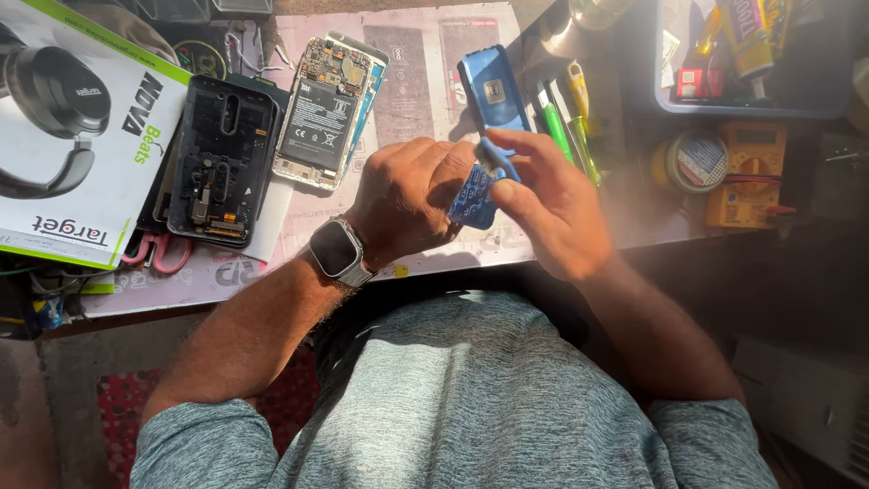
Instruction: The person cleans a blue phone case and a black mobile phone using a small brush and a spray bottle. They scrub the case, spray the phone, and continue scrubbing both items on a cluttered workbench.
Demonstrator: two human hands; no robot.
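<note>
- The left hand (pixel 407 195) was closed around a small blue packet (pixel 471 201), gripping it from its left side above the near edge of the table (pixel 416 91).
- A smartwatch (pixel 339 249) with a grey band sat on the left wrist.
- The right hand (pixel 548 204) pinched a small blue strip-like piece (pixel 496 156) between thumb and forefinger, directly above the packet; whether the piece was joined to the packet could not be told.
- Both hands met at the packet, with fingers touching or nearly touching.
- A blue rectangular case (pixel 493 91) lay on the table just beyond the hands, toward the far edge.
- An opened phone body (pixel 324 113) with its battery and circuit board exposed lay left of the blue case.
- A black phone back frame (pixel 222 158) lay just beside the opened phone, further toward the left edge.
- A headphone box (pixel 72 136), white with green trim, occupied the left end of the table.
- Green and yellow tools (pixel 566 118) lay right of the blue case.
- A yellow multimeter (pixel 747 177) and a round tin (pixel 695 161) stood near the right end, below a blue tray (pixel 756 110).
</note>
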